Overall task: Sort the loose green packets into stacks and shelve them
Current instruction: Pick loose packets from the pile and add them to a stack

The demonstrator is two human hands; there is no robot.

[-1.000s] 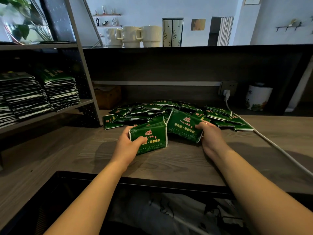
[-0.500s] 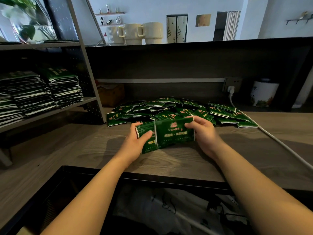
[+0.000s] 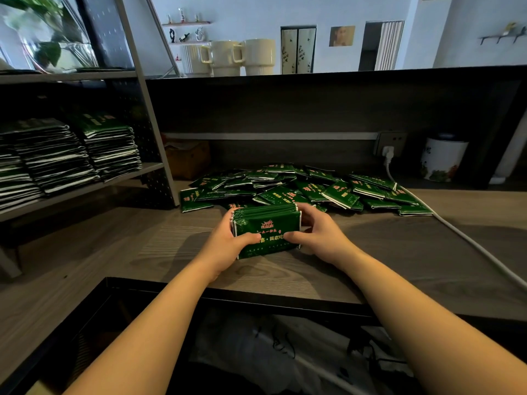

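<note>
Packets merged into one stack [image 3: 266, 230], both hands' fingers clamped; wood counter [image 3: 370, 252], pile [image 3: 299, 186] behind.

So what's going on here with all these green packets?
A person is squaring up a bundle of green packets on the wooden counter, left hand and right hand gripping its ends. A loose pile lies just behind. Finished stacks sit on the shelf at left.
</note>
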